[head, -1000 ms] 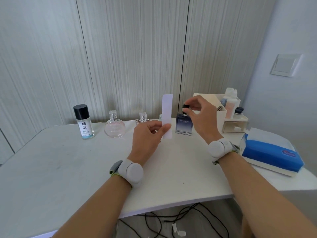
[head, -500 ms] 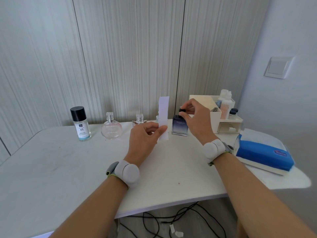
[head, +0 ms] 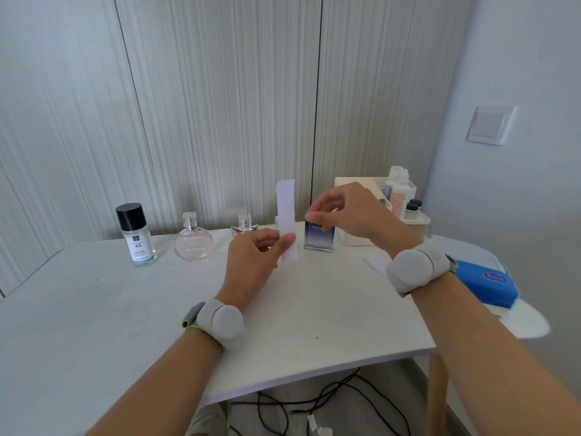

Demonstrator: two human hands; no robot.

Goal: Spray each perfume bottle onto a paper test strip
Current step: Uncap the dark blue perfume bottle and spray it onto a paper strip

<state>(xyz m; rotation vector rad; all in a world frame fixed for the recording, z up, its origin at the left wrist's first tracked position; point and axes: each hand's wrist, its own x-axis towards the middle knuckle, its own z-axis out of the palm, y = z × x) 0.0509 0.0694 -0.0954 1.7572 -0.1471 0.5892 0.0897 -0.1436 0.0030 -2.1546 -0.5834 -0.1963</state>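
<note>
paper test strip (head: 286, 215): pinched at its lower end by left hand (head: 254, 262); long axis upright, free end pointing up. blue bottle (head: 318, 239): standing just right of that hand; right hand (head: 349, 212) fingertips pinch its top. step: aim spray at the strip's upper part, press straight down.

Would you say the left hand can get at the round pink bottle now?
Probably yes: nothing stands between the left hand and the round pink bottle, but it is busy pinching the paper strip.
</note>
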